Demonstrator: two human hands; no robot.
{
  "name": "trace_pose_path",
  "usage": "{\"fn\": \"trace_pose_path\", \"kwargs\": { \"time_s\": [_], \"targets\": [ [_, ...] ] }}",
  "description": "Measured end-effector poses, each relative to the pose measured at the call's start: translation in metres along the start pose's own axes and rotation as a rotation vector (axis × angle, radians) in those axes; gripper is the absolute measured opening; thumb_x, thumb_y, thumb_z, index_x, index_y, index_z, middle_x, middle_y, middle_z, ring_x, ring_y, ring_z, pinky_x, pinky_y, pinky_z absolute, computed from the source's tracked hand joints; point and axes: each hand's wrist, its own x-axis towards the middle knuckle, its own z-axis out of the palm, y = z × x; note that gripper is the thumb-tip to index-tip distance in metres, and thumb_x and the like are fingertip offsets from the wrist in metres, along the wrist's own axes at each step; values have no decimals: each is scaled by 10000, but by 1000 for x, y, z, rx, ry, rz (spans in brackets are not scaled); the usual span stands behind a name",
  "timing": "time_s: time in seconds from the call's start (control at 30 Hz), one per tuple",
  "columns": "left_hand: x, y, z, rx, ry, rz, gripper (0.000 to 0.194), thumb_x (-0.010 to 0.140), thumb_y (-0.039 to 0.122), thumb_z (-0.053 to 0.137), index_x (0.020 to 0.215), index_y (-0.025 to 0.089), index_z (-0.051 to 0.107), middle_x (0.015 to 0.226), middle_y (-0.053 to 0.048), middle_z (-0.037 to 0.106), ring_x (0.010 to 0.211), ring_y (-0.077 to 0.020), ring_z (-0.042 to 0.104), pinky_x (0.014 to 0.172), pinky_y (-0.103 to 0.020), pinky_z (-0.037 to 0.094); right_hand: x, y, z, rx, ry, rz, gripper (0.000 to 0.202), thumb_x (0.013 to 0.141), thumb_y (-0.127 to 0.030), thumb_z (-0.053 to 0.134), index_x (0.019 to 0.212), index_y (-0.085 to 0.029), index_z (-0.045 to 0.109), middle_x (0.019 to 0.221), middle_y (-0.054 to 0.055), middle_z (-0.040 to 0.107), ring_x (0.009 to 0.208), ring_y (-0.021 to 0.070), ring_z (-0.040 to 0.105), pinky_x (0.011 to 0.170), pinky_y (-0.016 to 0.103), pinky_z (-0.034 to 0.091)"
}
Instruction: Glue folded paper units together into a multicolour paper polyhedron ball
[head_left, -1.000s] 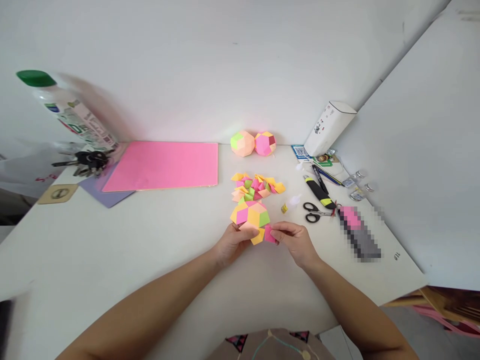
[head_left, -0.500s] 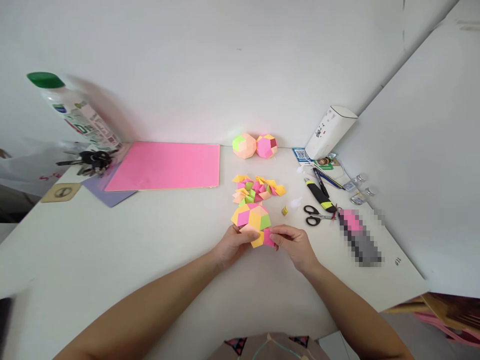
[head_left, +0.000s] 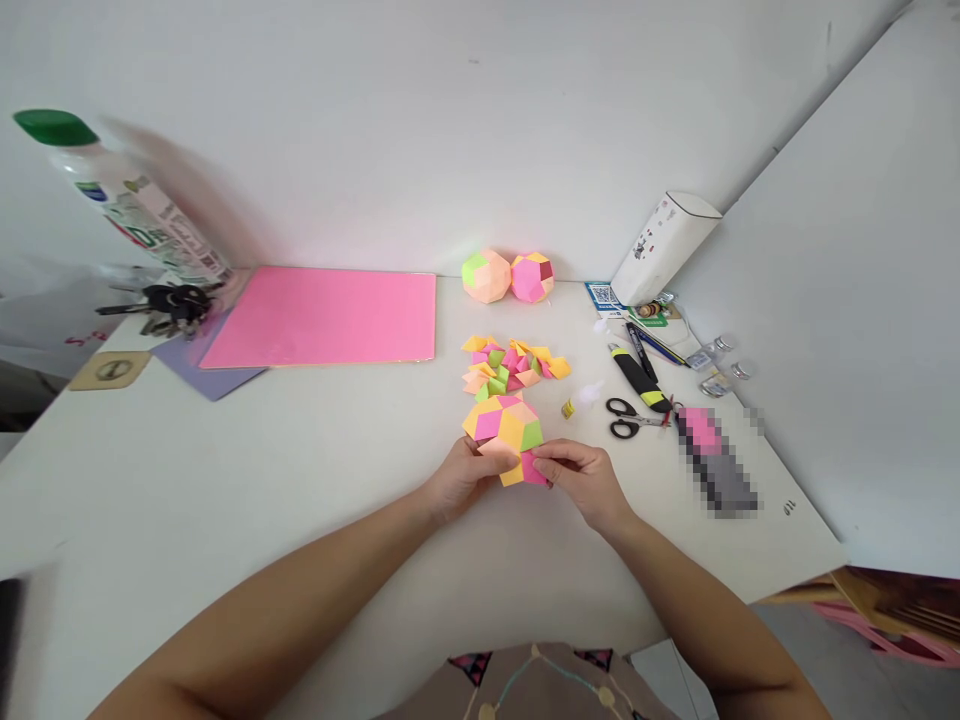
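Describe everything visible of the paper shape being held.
The paper shape is rounded and faceted, apparently folded paper, with yellow, pink, peach and green faces. The left hand grips its near left; the right hand pinches a pink piece at its near right. Whether that piece is attached is unclear. Folded pieces lie just beyond.

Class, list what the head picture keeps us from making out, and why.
All in the head view:
Left hand: most fingers hidden behind the paper shape.
Bottle label: fine print too small to read.
Pixelated item at right: detail lost to pixelation.
Dark object: cut off by the left edge.
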Motion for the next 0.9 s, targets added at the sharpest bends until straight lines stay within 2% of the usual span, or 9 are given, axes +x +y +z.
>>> {"fn": "trace_pose_path", "kwargs": {
  "time_s": [0.3, 0.53, 0.73, 0.9],
  "targets": [
    [-2, -2, 2, 6, 38, -10, 199, 695, 195, 723, 878, 125, 693, 930, -124, 710, 931, -295, 647, 849, -431, 485, -1, 1, 4, 39, 40, 43, 148, 679, -326, 752, 780, -218, 749, 723, 17, 685, 622, 135, 570, 596, 282, 499],
    [-2, -2, 3, 10, 39, -1, 131, 694, 187, 722, 815, 140, 707, 744, -58, 694, 744, -218, 652, 776, -378, 508, -2, -2, 8, 68, 99, 87, 183, 617, -326, 786, 739, -198, 738, 716, 25, 697, 637, 138, 588, 562, 266, 494],
    [-1, -1, 3, 30, 18, 4, 198, 698, 213, 722, 876, 136, 687, 914, -110, 707, 893, -277, 655, 852, -432, 488, -2, -3, 12, 118, 168, 122, 202, 576, -324, 807, 698, -187, 724, 681, 17, 687, 592, 124, 560, 547, 265, 474],
    [-2, 0, 4, 35, 29, -9, 191, 697, 221, 722, 865, 137, 686, 901, -108, 706, 907, -285, 654, 839, -428, 491, -1, 0, 11, 144, 159, 122, 203, 590, -328, 807, 716, -188, 732, 677, 19, 686, 613, 130, 569, 557, 264, 487]
  ]
}}
